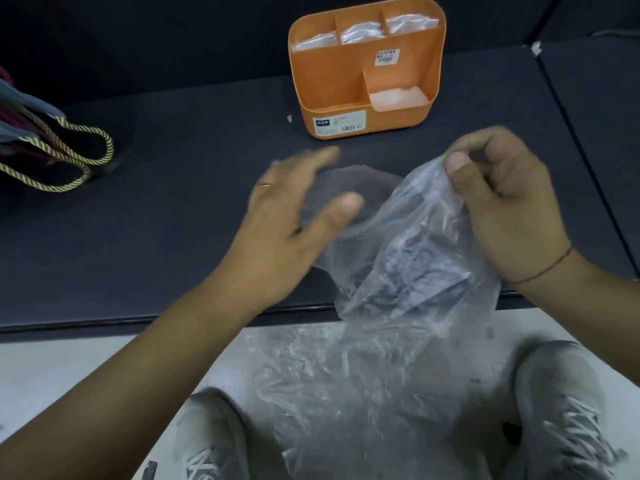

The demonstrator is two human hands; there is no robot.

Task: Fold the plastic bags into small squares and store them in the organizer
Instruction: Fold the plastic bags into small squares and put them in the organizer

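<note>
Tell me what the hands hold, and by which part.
The right hand pinches the bag by its top edge; the left hand holds nothing.

We see the bag (pixel 408 258) as thin, clear plastic film, crinkled and faintly glossy. A heap (pixel 346 393) of the same film lies on the pale, smooth floor (pixel 69 368). The organizer (pixel 332 81) is orange plastic with a matt, slightly grainy finish and white paper labels (pixel 339 123). The folded film (pixel 360 31) inside it looks milky. The table (pixel 156 237) looks dark, matt and finely textured, like cloth. The cord handles (pixel 86 147) are twisted gold rope with a sheen.
</note>
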